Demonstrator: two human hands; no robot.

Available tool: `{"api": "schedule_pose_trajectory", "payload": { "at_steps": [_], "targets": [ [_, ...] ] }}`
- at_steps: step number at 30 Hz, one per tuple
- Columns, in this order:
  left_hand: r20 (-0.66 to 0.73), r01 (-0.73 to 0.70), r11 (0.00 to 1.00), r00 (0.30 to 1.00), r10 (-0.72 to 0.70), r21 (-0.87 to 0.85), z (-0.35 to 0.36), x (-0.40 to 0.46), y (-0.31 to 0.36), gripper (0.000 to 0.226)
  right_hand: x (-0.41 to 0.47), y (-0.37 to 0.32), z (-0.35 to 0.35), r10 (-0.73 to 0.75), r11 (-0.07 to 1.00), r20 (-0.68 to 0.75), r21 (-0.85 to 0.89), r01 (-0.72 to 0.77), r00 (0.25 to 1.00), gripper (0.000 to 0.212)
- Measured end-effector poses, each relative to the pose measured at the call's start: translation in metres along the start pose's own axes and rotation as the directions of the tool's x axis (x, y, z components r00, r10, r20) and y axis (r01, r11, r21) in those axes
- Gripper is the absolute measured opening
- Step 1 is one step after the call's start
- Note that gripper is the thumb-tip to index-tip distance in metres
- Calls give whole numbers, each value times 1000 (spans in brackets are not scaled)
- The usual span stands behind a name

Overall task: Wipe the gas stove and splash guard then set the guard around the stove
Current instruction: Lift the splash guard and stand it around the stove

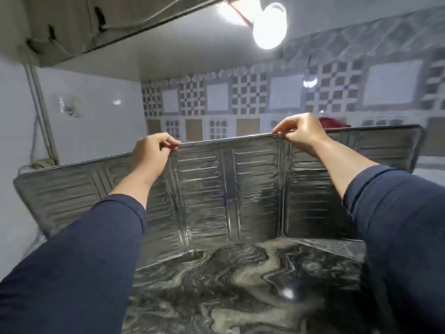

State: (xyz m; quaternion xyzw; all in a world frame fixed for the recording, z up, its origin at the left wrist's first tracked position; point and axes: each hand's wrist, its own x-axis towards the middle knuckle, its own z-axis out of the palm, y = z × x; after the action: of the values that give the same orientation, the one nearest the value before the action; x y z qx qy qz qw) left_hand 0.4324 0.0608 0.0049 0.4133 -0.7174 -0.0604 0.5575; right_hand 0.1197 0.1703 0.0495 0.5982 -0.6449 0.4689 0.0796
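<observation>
Left hand (154, 150) pinches top edge of guard (204, 184) at its left fold, fingers curled over rim. Guard stands upright on counter (240, 285), three panels opened, wings angled toward the near edge. Right hand (301, 135) pinches top edge at the right fold. Stove not visible.

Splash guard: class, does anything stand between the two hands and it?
Nothing visible does. The left hand and the right hand both already pinch the top edge of the foil splash guard, which stands on the marble countertop.
</observation>
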Motion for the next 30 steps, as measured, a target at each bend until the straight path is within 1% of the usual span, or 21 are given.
{"api": "schedule_pose_trajectory", "payload": {
  "at_steps": [2, 5, 9, 11, 14, 16, 20, 23, 25, 30],
  "targets": [
    [-19, -41, 999, 999, 41, -31, 19, 5, 23, 37, -1, 8, -27, 15, 999, -70, -35, -18, 997, 37],
    [-10, -97, 992, 995, 97, -81, 53, 10, 54, 38, -7, 25, -70, 25, 991, -134, -125, -42, 991, 30],
    [19, -134, 980, 990, 138, -148, 99, 9, 105, 31, -20, 58, -127, 38, 979, -236, -187, -84, 971, 27],
    [21, -164, 969, 985, 171, -187, 123, 4, 133, 22, -29, 78, -156, 48, 970, -268, -217, -109, 962, 27],
    [46, -219, 934, 969, 241, -284, 156, -8, 176, 9, -44, 105, -200, 34, 956, -301, -270, -119, 953, 26],
    [61, -229, 921, 964, 260, -314, 181, -15, 201, 9, -55, 122, -229, 39, 943, -317, -302, -140, 947, 24],
    [32, -301, 901, 944, 327, -312, 231, -34, 250, 12, -78, 159, -282, 45, 925, -356, -339, -174, 933, 19],
    [65, -314, 846, 924, 376, -431, 263, -50, 285, 19, -94, 186, -316, 64, 914, -390, -346, -211, 919, 18],
    [66, -333, 813, 909, 411, -477, 285, -56, 304, 17, -104, 204, -335, 79, 909, -400, -347, -230, 913, 18],
    [89, -332, 822, 905, 416, -463, 332, -70, 337, 14, -114, 247, -362, 120, 902, -416, -333, -274, 902, 19]
  ]
}}
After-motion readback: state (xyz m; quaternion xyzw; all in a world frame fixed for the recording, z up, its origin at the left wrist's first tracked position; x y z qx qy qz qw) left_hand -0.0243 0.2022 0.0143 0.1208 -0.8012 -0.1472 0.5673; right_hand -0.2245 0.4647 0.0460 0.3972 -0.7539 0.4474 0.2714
